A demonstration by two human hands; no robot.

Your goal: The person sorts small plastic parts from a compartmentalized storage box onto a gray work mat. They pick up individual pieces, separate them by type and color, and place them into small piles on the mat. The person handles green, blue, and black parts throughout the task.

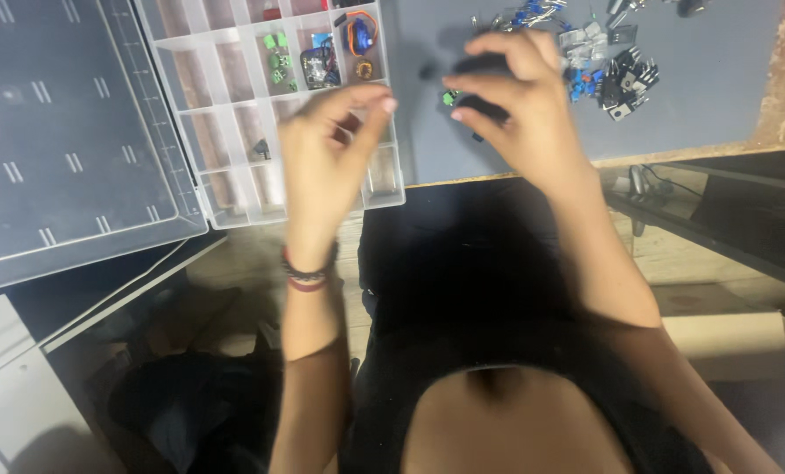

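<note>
We are mid-sort, it seems: our right hand (520, 101) is curled shut on a small black part (482, 107), raised above the grey surface (717, 79) near the loose components (608, 75), its long axis running roughly left to right. Our left hand (327, 149) pinches empty over the compartment organiser (226, 189); next we judge a careful drop into a fitting cell

The person wears a black top, bare arms, and 2 bracelets (308, 277), dark beaded and reddish, on the left wrist.
</note>
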